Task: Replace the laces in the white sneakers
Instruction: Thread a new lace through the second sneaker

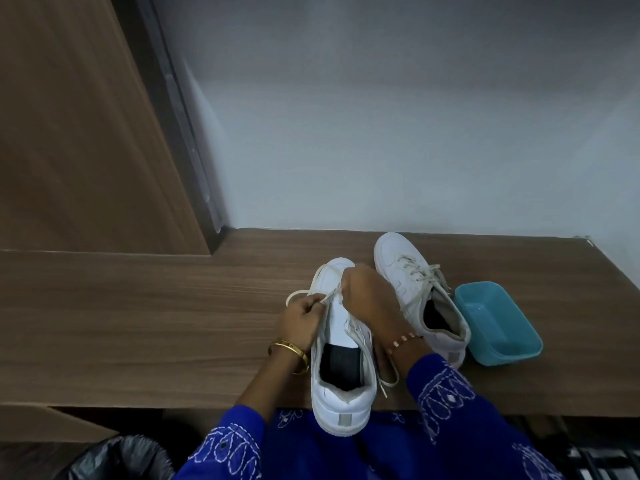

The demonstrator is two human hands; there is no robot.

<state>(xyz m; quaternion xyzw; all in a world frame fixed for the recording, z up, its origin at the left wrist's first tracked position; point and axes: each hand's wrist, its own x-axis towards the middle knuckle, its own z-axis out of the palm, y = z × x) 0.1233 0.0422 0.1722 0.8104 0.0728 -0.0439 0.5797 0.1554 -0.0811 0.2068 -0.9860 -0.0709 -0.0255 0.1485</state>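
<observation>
A white sneaker (341, 379) lies on the wooden desk (156, 323), heel hanging over the front edge, toe pointing away. My left hand (303, 322) pinches a cream lace (299, 295) at the shoe's left side, near the lower eyelets. My right hand (369, 296) curls over the front of the tongue and pinches the lace near the toe. One lace end (389, 377) trails off the shoe's right side. A second white sneaker (415, 289) stands further right, laced, its lace ends loose.
A light blue plastic tub (498, 322) sits just right of the second sneaker. A wooden panel (79, 133) rises at the left, and a pale wall runs behind the desk. A bin with a black liner (121, 459) stands below the desk's front left.
</observation>
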